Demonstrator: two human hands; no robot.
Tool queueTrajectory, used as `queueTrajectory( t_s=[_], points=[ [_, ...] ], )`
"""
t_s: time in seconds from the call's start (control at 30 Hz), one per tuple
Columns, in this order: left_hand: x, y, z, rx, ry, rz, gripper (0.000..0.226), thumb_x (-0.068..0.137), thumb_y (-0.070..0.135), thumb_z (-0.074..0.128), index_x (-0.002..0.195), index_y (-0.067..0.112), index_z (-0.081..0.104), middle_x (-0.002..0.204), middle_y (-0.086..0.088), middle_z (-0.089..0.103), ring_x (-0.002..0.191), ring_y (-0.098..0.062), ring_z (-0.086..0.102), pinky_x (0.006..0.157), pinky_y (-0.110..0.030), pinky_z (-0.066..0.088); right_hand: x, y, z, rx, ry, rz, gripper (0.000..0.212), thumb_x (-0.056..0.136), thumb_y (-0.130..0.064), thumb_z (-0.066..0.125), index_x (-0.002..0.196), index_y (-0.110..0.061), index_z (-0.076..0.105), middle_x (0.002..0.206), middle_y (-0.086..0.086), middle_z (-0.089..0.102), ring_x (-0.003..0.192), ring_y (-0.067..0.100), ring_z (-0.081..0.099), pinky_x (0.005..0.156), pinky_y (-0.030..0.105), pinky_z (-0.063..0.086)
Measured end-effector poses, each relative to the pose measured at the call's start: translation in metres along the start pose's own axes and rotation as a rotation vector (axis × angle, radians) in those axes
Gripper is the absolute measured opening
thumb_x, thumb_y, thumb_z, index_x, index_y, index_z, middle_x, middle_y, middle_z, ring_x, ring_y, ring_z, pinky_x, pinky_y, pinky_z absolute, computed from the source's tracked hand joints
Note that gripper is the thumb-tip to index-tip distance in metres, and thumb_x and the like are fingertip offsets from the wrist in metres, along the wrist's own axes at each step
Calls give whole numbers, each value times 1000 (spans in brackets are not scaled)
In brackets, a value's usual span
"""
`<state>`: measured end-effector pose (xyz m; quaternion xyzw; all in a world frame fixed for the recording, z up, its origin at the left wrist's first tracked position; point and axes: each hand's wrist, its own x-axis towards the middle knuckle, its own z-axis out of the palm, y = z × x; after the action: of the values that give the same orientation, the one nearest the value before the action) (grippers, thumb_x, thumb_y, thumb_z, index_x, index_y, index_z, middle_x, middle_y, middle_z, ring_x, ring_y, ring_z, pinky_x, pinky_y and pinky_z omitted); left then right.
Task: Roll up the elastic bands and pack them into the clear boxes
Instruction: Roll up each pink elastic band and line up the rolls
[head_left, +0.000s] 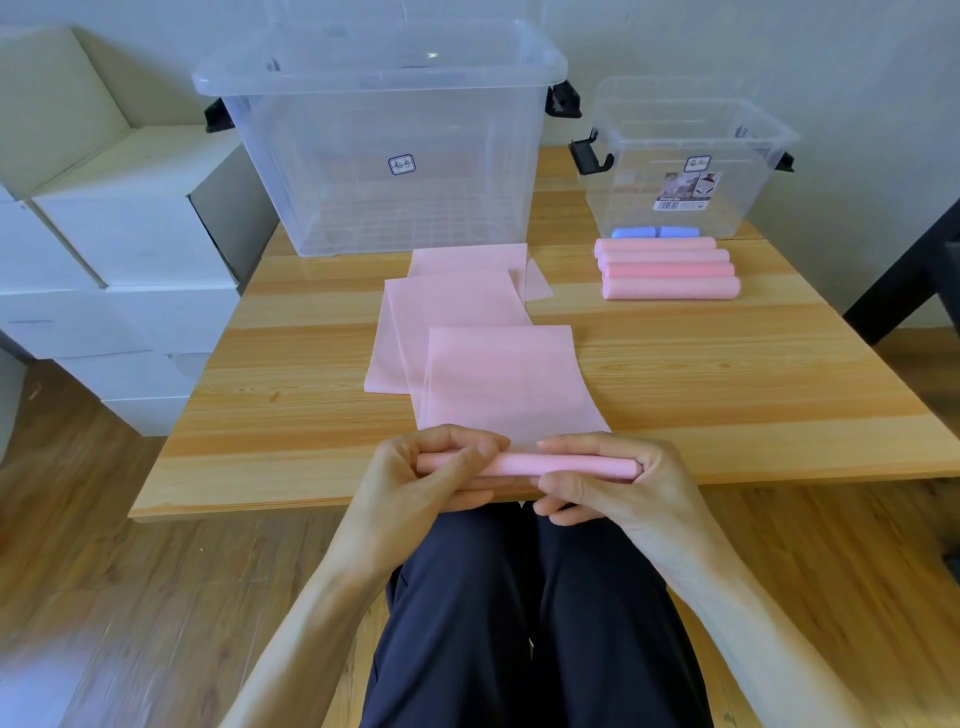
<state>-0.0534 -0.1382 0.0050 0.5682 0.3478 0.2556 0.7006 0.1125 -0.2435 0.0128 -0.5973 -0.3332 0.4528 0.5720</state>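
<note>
While both sets of fingers (470, 451) curl round it, the pink roll (524, 464) lies level along the near worktop (753, 374) edge, at about 6 o'clock in the view. The left hand (415, 478) grips the roll's left end, thumb laid over the top and fingertips tucked under. The right hand (613, 483) grips the right end, index finger stretched over the roll, the other fingers bent beneath it. From the roll the unrolled pink band (498, 379) runs away toward 12 o'clock, flat on the worktop, lying in overlapping folded layers that reach nearly to the large clear box (384, 156).

That large box stands at 12 o'clock at the far side of the worktop, with black clips on its sides and a small label on its front wall. At 1 to 2 o'clock stands the small clear box (685, 156), also with black clips and a printed sticker on its front. Just in front of the small box, four finished pink rolls (667, 267) lie side by side, touching one another, each running left to right. Between them and the small box's wall a blue roll (654, 232) shows; whether it lies inside or just outside the box I cannot tell.

At 9 to 10 o'clock, white cartons (124, 234) are stacked beside the worktop. Dark trousers (519, 623) show at 6 o'clock above a wooden floor (130, 571).
</note>
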Motion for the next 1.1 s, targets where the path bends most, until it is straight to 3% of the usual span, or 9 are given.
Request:
queueTrajectory(
  t_s=[0.2, 0.33, 0.5, 0.7, 0.8, 1.1],
  points=[
    [-1, 0, 0, 12, -25, 18, 25, 78, 20, 71, 100, 8, 76, 95, -10, 77, 92, -21, 75, 76, -22, 58, 0, 0, -1, -20, 48, 7, 21, 74, -24, 76, 88, -8, 79, 77, 16, 75, 66, 30, 74, 57, 28, 59],
    [-2, 0, 2, 11, -12, -4, 24, 80, 22, 69, 99, 8, 74, 91, -10, 78, 90, -20, 75, 73, -20, 57, 0, 0, -3, -16, 21, 8, 33, 70, -17, 78, 103, -15, 75, 77, 18, 75, 72, 29, 75, 63, 29, 61],
    [0, -1, 0, 27, -14, 9, 24, 76, 23, 74, 97, 11, 77, 93, -8, 77, 90, -19, 74, 75, -22, 58, -1, 3, -3, -24, 45, -13, 17, 79, -19, 73, 91, -8, 78, 77, 16, 75, 69, 30, 74, 61, 30, 61],
    [-2, -2, 3, 10, -21, 11, 25, 80, 23, 70, 96, 4, 74, 93, -11, 78, 91, -22, 75, 76, -20, 57, -1, 2, -1, -52, -15, 0, 36, 69, -15, 80, 105, -15, 72, 88, 13, 77, 68, 26, 74, 61, 29, 60],
    [-3, -3, 4, 22, -38, 16, 24, 80, 21, 71, 98, 6, 74, 95, -8, 78, 94, -20, 74, 77, -21, 57, -1, 3, 0, -70, -6, -17, 28, 75, -12, 78, 103, -14, 73, 84, 12, 76, 67, 25, 73, 61, 30, 59],
    [-3, 0, 0, 15, -24, 25, 25, 78, 18, 73, 101, 9, 76, 95, -7, 78, 93, -18, 74, 77, -22, 58, -1, 1, -2, -76, 24, -14, 23, 77, -27, 73, 92, -9, 78, 77, 15, 74, 67, 31, 73, 60, 32, 61]
  ],
)
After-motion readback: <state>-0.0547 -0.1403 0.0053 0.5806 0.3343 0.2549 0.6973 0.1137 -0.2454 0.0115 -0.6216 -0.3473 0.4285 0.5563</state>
